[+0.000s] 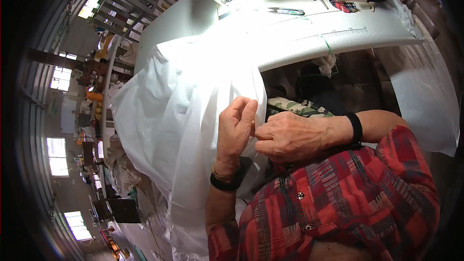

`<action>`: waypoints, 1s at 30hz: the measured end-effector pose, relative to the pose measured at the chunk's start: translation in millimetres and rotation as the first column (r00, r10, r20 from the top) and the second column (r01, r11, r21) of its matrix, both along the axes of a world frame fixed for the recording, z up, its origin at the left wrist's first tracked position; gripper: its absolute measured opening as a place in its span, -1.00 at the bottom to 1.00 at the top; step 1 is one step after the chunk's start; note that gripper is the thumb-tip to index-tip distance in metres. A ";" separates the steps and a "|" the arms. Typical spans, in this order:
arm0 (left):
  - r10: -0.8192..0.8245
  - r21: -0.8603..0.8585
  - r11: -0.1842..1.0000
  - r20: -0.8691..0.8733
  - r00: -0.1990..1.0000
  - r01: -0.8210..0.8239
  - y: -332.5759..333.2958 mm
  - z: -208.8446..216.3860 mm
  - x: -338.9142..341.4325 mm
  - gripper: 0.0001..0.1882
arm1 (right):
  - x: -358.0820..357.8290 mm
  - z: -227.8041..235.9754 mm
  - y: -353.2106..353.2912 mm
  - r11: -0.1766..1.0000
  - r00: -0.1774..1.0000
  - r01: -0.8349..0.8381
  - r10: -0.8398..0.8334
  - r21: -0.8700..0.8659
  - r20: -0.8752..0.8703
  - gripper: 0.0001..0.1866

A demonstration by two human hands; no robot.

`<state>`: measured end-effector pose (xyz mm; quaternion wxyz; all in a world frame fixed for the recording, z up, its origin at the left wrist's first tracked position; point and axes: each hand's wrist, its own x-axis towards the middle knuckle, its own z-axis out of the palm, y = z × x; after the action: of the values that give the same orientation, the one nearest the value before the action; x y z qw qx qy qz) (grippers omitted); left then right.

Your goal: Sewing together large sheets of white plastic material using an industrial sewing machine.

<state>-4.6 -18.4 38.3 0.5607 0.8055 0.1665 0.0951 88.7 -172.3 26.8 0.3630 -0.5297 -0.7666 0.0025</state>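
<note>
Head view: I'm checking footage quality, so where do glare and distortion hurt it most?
Head view, middle: glare whites out the upper folds of the loose white fabric and part of the white sewing table; head view, left: distortion bows the grey ridged panelling; head view, rim: black vignetting.

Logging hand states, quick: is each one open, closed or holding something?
Left hand: closed; whether it holds the white fabric can't be told.
Right hand: closed; anything inside it can't be seen.

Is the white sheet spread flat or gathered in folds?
Gathered in loose folds: creases run down the white sheet, draped off the sewing table near the left hand.
</note>
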 end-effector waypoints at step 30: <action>-0.384 0.337 0.817 -0.287 0.878 0.468 29.4 28.4 30.1 -0.89 | 113.7 -19.5 56.2 0.887 0.836 0.399 -0.456 0.232 0.305 -0.89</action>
<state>25.5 11.0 66.7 0.3723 0.9240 0.0152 -0.0854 202.4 -116.0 7.3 0.2527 -0.6488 -0.6784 -0.2345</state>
